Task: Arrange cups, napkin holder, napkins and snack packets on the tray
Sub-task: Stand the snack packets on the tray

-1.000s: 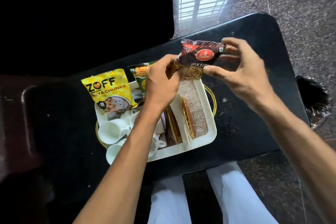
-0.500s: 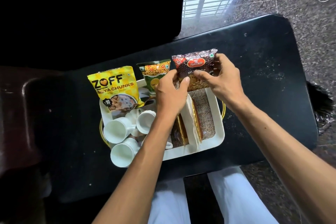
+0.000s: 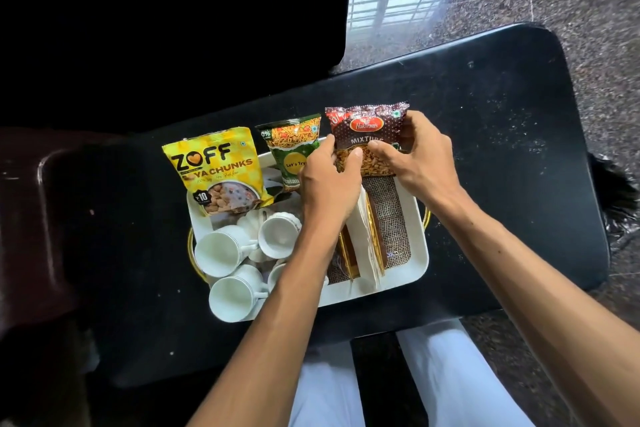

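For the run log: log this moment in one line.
left hand: grips mixture packet | right hand: same | packet: upright, far edge of tray | in tray: cups, napkin holder, yellow packet, green packet

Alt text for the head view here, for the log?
The left hand and right hand hold a brown mixture packet upright at the far edge of a white tray on a black table. To its left stand a green packet and a yellow soya chunks packet; white cups and a napkin holder with napkins sit nearer.
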The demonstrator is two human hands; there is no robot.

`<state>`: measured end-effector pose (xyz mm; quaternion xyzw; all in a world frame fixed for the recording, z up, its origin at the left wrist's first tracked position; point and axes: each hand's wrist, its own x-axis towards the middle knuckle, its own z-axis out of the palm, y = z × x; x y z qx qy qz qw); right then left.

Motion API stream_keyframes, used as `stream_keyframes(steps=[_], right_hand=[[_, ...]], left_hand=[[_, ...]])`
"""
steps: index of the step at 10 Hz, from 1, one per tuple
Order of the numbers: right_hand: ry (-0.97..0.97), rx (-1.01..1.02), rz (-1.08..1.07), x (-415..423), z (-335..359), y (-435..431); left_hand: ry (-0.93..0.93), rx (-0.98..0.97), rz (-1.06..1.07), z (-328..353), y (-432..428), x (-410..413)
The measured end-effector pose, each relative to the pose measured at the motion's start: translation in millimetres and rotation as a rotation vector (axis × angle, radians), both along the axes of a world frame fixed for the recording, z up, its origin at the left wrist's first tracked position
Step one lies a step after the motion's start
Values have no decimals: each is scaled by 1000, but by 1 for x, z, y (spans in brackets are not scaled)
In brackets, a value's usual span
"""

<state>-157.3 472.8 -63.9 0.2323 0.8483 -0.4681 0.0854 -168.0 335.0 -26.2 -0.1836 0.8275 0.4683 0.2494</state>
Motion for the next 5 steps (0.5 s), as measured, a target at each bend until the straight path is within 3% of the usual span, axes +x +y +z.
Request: stream_keyframes(steps=[2, 5], right_hand=[[4, -22, -14, 2, 4, 8], [126, 204, 84, 15, 30, 12]], left_hand=[[-6, -9, -2, 4, 0, 2], [117, -94, -133, 28, -7, 19]])
